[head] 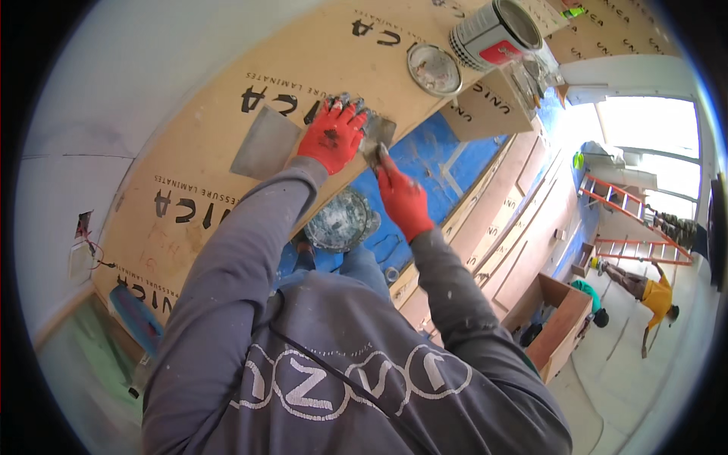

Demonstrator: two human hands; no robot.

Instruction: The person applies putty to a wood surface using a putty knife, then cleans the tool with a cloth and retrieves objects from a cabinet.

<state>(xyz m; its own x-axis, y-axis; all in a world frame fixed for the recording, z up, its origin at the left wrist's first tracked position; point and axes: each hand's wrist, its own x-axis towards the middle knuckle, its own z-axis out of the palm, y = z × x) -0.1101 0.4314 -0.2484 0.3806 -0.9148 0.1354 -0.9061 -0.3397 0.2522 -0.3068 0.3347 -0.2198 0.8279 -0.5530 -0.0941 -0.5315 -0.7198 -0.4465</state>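
My left hand, in a red glove with dark-stained fingertips, rests palm down over a counter covered in printed brown paper. Its underside is hidden. A flat grey rectangular sheet lies beside it on the left. My right hand, also red-gloved, grips a putty knife by its handle. The knife's blade is close to my left fingers, by a smeared grey plate near the counter's edge. What joins or separates blade and plate cannot be made out.
An open can and a stained round lid stand further along the counter. Below is a spattered bucket near my legs, over blue floor covering. Wires protrude from the wall. Two people and orange ladders are at right.
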